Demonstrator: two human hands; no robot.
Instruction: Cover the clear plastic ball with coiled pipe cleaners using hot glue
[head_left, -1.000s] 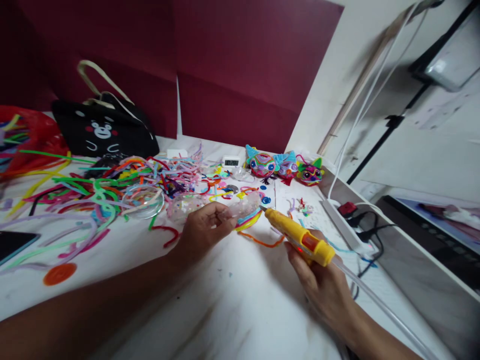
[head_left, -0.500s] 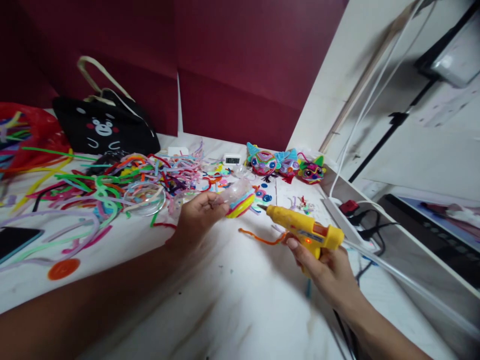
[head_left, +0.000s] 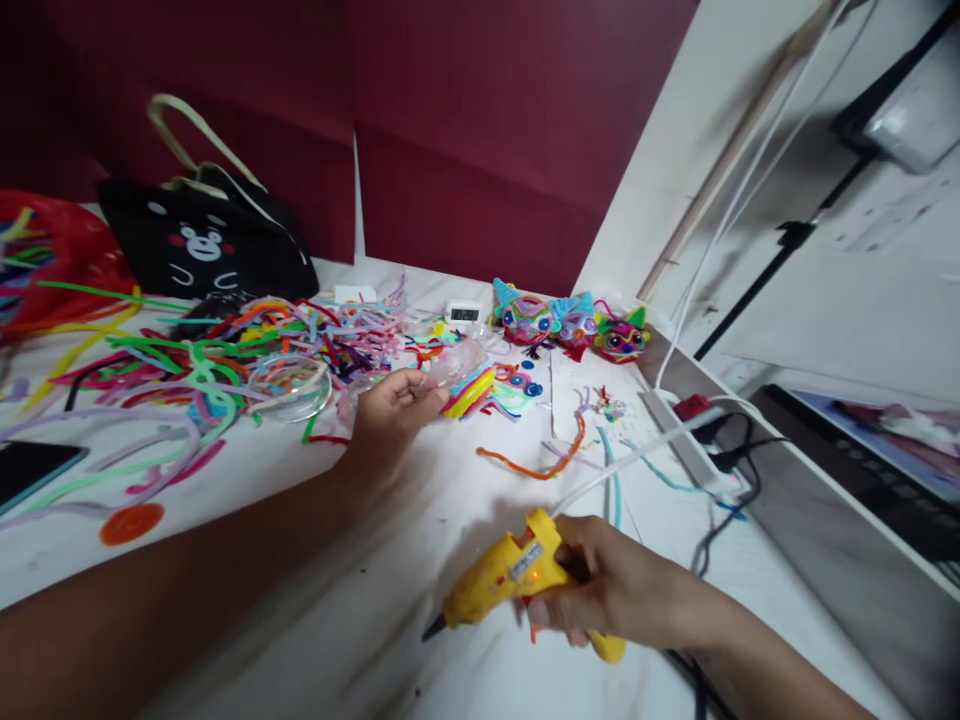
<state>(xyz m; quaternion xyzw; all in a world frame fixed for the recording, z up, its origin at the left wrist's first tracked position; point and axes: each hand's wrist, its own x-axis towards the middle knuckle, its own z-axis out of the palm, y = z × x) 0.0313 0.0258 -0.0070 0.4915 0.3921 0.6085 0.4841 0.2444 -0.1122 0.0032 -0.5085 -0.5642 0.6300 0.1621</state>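
Gripping a yellow glue gun [head_left: 491, 585], the right hand [head_left: 611, 590] holds it low over the white table [head_left: 360, 630], its dark nozzle pointing down and to the left. A clear glue stick [head_left: 637, 458] slants up and right from the gun's back end. Farther off, the left hand [head_left: 390, 420] pinches a clear plastic piece [head_left: 459, 362] between thumb and fingers, well apart from the nozzle. Yellow, pink and blue strips [head_left: 472, 393] show right by that piece; whether they are attached, I cannot tell. An orange pipe cleaner [head_left: 531, 470] lies to their right. Left of the left hand sits a clear round dish [head_left: 296, 418] beside heaped pipe cleaners [head_left: 356, 345]. Behind are a small clock [head_left: 463, 313], three colorful animal heads [head_left: 525, 318] and a black bag [head_left: 206, 270].
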